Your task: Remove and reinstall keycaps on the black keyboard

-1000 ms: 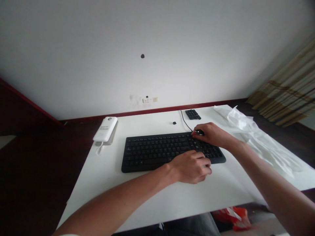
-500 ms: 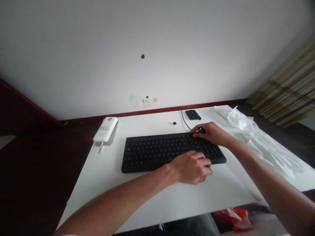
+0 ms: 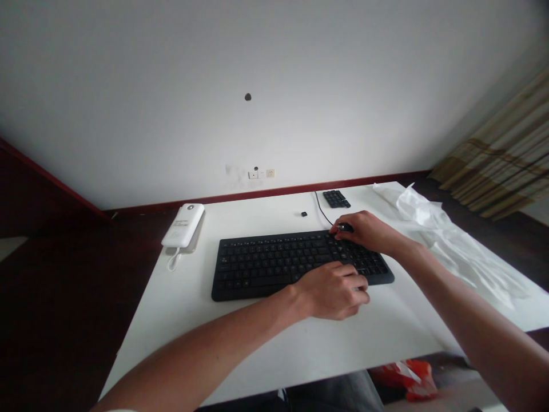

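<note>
A black keyboard (image 3: 266, 266) lies on the white table, its cable running back from its far edge. My left hand (image 3: 334, 290) is closed at the keyboard's front right edge, fingers curled against it and thumb side over the lower keys. At the far edge above the number pad, my right hand (image 3: 364, 232) pinches a small shiny black object (image 3: 344, 227) whose kind I cannot make out. Farther back sits a block of black keycaps (image 3: 337, 199) in rows. One small black piece, like a single keycap (image 3: 304, 214), lies apart from them.
A white power bank (image 3: 183, 226) with a short looped cable rests on a flat grey item at the table's left. Crumpled white plastic wrapping (image 3: 454, 246) covers the right side. Wall sockets (image 3: 261, 174) are behind the table; a red bag (image 3: 412, 380) shows below its front edge.
My right hand has shifted slightly left, and the shiny black object has tilted so less of it shows. My left hand stays in place on the keyboard.
</note>
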The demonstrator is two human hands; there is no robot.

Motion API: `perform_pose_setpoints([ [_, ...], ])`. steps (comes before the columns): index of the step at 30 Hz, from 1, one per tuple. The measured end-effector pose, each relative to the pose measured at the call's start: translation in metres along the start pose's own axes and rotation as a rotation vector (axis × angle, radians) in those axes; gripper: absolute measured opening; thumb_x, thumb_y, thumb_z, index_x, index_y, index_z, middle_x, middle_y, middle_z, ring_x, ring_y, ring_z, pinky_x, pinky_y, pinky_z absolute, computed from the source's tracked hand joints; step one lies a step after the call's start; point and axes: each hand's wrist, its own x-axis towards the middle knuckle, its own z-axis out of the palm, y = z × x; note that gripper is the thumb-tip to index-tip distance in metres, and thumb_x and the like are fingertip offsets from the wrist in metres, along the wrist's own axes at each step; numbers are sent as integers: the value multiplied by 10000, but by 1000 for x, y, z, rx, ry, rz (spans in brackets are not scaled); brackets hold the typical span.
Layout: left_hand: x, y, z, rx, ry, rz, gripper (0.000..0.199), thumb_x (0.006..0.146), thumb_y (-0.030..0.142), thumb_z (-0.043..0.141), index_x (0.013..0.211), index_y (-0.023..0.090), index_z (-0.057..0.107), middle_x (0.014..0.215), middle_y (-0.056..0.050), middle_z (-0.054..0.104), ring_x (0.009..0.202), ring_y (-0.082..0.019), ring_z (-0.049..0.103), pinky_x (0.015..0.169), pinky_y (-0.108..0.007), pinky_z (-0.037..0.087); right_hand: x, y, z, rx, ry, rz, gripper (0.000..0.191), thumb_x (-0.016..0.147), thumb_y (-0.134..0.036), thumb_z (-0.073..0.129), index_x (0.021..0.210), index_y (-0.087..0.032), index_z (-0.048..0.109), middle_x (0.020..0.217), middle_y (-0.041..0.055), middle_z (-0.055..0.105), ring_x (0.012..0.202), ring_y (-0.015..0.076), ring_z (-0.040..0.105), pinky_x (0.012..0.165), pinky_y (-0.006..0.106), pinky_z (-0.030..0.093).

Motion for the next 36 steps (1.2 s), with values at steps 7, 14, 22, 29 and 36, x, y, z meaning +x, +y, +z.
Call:
perform_pose_setpoints([
  [7,1,0,-1,6,-10,4,169,994,244,581,987,198,744,1158,-62,708,1055,-209,598,911,-349,471,-1,2,-1,-40,-11,-14,141,916,-312,684,999,-293,797,969,2,822,892,249,758,829,350,551],
  [14,1,0,-3,3,-24,0,161,992,237,586,983,197,742,1152,-58,709,1049,-206,598,912,-349,467,-6,0,-1,-24,16,-24,174,910,-325,691,1045,-281,792,1007,18,818,925,255,753,870,368,549],
  [22,0,0,1,-11,-3,-6,168,996,239,578,981,193,738,1150,-46,709,1051,-206,593,873,-350,460,-3,-20,-10,490,384,141,445,931,-599,630,698,-220,635,595,18,614,538,172,540,548,334,428],
  [29,0,-1,1,0,-3,-3,156,992,242,592,985,200,741,1164,-50,701,1057,-205,592,874,-352,461,11,-27,-7,326,349,89,381,878,-558,721,700,-231,639,646,17,643,614,193,591,612,343,461],
  [36,0,0,1,14,-12,-6,147,989,243,605,986,205,747,1172,-62,695,1047,-200,592,883,-341,469,-1,-4,-7,180,85,-106,158,891,-381,717,988,-269,772,1060,28,799,978,241,733,907,370,559],
])
